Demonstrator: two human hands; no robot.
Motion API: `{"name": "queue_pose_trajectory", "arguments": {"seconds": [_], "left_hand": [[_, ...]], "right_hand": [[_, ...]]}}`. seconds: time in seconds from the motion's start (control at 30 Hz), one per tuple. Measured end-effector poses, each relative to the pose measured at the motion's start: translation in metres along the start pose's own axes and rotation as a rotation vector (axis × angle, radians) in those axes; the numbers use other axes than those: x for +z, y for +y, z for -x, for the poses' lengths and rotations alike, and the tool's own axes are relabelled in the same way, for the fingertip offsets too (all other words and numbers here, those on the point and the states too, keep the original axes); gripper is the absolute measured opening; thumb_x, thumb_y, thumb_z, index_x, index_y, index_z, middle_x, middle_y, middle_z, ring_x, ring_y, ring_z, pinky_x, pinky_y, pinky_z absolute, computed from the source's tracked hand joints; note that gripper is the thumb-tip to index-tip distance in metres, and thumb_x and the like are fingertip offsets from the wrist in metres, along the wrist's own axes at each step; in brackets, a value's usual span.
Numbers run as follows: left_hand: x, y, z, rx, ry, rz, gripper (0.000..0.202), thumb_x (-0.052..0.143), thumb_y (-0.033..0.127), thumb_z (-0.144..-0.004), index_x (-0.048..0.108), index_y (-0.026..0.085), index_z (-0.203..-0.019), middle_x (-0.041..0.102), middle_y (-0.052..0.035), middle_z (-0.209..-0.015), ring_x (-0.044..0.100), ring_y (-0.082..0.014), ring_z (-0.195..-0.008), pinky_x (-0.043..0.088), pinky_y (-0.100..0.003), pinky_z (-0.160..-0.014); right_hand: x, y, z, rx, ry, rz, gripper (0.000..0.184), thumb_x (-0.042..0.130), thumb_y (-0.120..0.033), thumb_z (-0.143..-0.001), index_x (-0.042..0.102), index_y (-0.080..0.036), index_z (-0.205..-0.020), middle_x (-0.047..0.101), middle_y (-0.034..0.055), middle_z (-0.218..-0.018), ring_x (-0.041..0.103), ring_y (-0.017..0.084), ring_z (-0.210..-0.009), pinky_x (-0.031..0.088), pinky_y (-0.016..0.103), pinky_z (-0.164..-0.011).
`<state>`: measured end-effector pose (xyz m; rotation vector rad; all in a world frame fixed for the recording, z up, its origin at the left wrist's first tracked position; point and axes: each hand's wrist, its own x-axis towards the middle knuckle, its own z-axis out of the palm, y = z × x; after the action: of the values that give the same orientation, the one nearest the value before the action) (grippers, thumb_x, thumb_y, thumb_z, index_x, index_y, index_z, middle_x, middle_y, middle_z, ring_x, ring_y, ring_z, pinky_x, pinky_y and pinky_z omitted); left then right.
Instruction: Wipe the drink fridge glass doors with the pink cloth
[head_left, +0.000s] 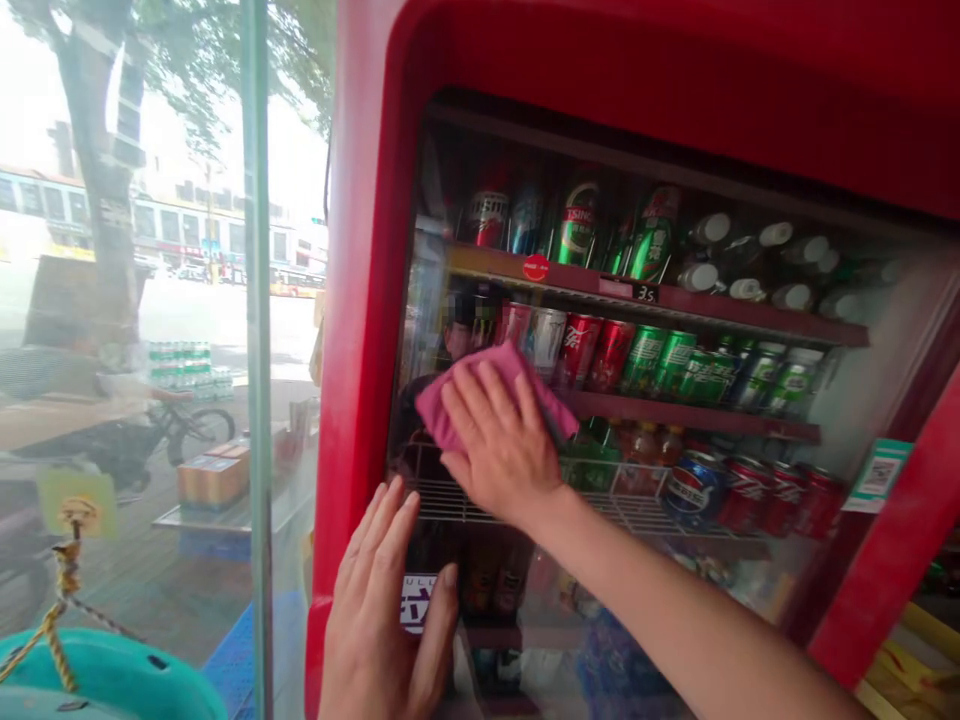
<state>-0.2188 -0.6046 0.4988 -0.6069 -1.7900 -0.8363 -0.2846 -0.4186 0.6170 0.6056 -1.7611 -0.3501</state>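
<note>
The right hand (499,445) lies flat and open on the glass door (750,590), fingers spread and pointing up and left, pressing a pink cloth (439,412) against the pane rather than gripping it. Its bare forearm runs down to the lower right corner of the view. The cloth shows past the fingertips on the left and past the thumb side on the right, level with the second shelf (675,412).

The left hand (382,610) is below and to the left, also open and holding nothing, fingers up and palm flat on the glass by the red frame (360,300), partly over a sticker (417,600). The two hands are near each other but apart.

Behind the glass, cans (645,355) and bottles (750,262) fill the shelves. Bare glass stretches right and upward of the cloth as far as the frame. Left of the frame stands a window post (256,350), with a street beyond it and a teal tub (112,680) in the bottom corner.
</note>
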Motion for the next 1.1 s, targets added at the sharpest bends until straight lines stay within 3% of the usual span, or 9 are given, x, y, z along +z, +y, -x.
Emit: {"name": "queue_pose_trajectory", "arguments": {"seconds": [0.1,0.23,0.47,0.53,0.63,0.73,0.83,0.93,1.1], "left_hand": [[0.011,0.006,-0.001,0.021,0.003,0.039,0.074,0.071,0.024,-0.099,0.045,0.021,-0.169,0.05,-0.0141,-0.175,0.05,-0.0322,-0.162,0.048,-0.051,-0.133],[0.02,0.014,0.0,0.04,-0.002,0.085,0.074,0.073,0.022,-0.098,0.048,0.02,-0.167,0.053,-0.0139,-0.173,0.05,-0.0311,-0.162,0.046,-0.048,-0.135],[0.026,0.022,-0.002,0.0,0.025,0.093,0.075,0.074,0.021,-0.097,0.048,0.024,-0.168,0.054,-0.0118,-0.172,0.051,-0.0333,-0.162,0.045,-0.053,-0.135],[0.03,0.026,-0.006,-0.017,0.031,0.095,0.075,0.074,0.022,-0.098,0.048,0.024,-0.168,0.054,-0.0115,-0.173,0.05,-0.0335,-0.162,0.044,-0.053,-0.136],[0.037,0.032,-0.01,-0.027,0.03,0.099,0.076,0.074,0.026,-0.098,0.047,0.024,-0.169,0.053,-0.0113,-0.173,0.047,-0.0342,-0.164,0.042,-0.054,-0.137],[0.047,0.039,-0.012,-0.037,0.014,0.096,0.078,0.074,0.03,-0.098,0.046,0.024,-0.17,0.054,-0.0126,-0.173,0.048,-0.0359,-0.163,0.042,-0.055,-0.137],[0.06,0.046,-0.015,-0.031,0.012,0.117,0.079,0.075,0.032,-0.098,0.046,0.024,-0.17,0.054,-0.0136,-0.172,0.048,-0.038,-0.163,0.04,-0.059,-0.137],[0.076,0.054,-0.02,0.036,0.004,0.141,0.084,0.076,0.032,-0.096,0.044,0.024,-0.172,0.05,-0.0142,-0.175,0.047,-0.0408,-0.163,0.038,-0.063,-0.137],[0.102,0.077,-0.029,0.066,0.043,0.164,0.086,0.08,0.03,-0.092,0.047,0.024,-0.171,0.051,-0.0143,-0.174,0.05,-0.0432,-0.16,0.04,-0.067,-0.135]], "right_hand": [[0.011,-0.029,0.042,-0.169,-0.041,-0.082,0.061,0.056,-0.046,-0.111,0.054,-0.018,-0.165,0.052,0.0058,-0.175,0.041,0.026,-0.165,0.025,0.052,-0.143],[-0.002,-0.001,0.06,-0.191,-0.052,-0.054,0.059,0.05,-0.051,-0.113,0.056,-0.021,-0.164,0.056,0.0028,-0.172,0.041,0.024,-0.165,0.021,0.049,-0.144],[-0.049,0.124,0.084,0.467,0.123,0.242,0.076,0.028,-0.054,-0.116,0.024,-0.013,-0.18,0.034,0.0198,-0.184,0.021,0.039,-0.175,0.02,0.069,-0.139],[-0.049,0.128,0.09,0.631,0.179,0.268,0.079,0.028,-0.055,-0.116,0.02,-0.01,-0.18,0.027,0.0226,-0.185,0.02,0.042,-0.175,0.022,0.073,-0.136],[-0.036,0.094,0.092,0.785,0.207,0.264,0.081,0.031,-0.053,-0.115,0.015,-0.009,-0.18,0.022,0.0246,-0.186,0.018,0.045,-0.174,0.025,0.077,-0.134],[-0.019,0.042,0.095,0.622,0.088,0.198,0.079,0.039,-0.047,-0.114,0.021,-0.006,-0.179,0.031,0.0227,-0.184,0.013,0.041,-0.176,0.02,0.071,-0.138],[-0.013,0.018,0.102,0.309,0.03,0.106,0.069,0.048,-0.052,-0.113,0.044,-0.019,-0.173,0.044,0.0068,-0.18,0.019,0.03,-0.176,0.013,0.057,-0.145],[-0.021,0.03,0.115,0.211,-0.002,0.063,0.065,0.05,-0.062,-0.112,0.053,-0.026,-0.167,0.043,-0.0009,-0.181,0.024,0.025,-0.174,0.014,0.051,-0.146],[-0.046,0.094,0.154,0.318,0.021,0.102,0.068,0.052,-0.059,-0.112,0.049,-0.023,-0.17,0.051,0.0057,-0.176,0.026,0.028,-0.174,0.018,0.054,-0.145]]}}
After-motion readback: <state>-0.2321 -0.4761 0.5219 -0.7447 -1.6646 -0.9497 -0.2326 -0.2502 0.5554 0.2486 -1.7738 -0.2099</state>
